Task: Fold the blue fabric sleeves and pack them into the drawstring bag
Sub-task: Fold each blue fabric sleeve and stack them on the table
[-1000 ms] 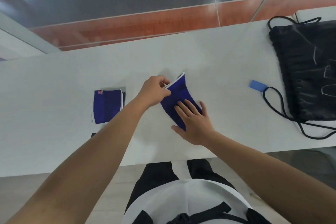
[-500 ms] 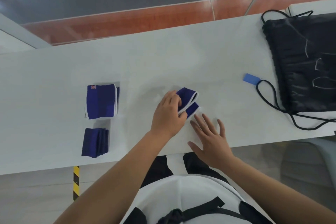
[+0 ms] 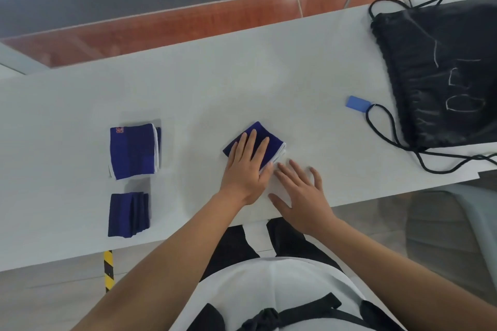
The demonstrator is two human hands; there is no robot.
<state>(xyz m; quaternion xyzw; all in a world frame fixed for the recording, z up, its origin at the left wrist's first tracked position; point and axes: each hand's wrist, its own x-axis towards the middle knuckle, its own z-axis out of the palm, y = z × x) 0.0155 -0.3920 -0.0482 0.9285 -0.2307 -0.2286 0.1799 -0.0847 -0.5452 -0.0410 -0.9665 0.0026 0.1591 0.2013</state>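
Observation:
A folded blue sleeve with white trim (image 3: pixel 271 141) lies near the middle of the white table (image 3: pixel 242 83). My left hand (image 3: pixel 246 166) lies flat on it, fingers spread, pressing it down. My right hand (image 3: pixel 298 193) rests flat on the table just right of the sleeve, fingers apart, holding nothing. Two other folded blue sleeves lie at the left: one with white trim (image 3: pixel 133 150) and a darker one (image 3: pixel 128 213) nearer the front edge. The black drawstring bag (image 3: pixel 441 75) lies flat at the far right.
The bag's black cords (image 3: pixel 387 129) loop over the table toward its front edge, with a small blue tag (image 3: pixel 357 103) at their end. Beyond the table's far edge is a grey and red floor. A grey chair seat (image 3: pixel 451 226) sits below at the right.
My left hand folded the sleeve over onto itself and now presses it flat. My right hand slid off the sleeve onto the table beside it.

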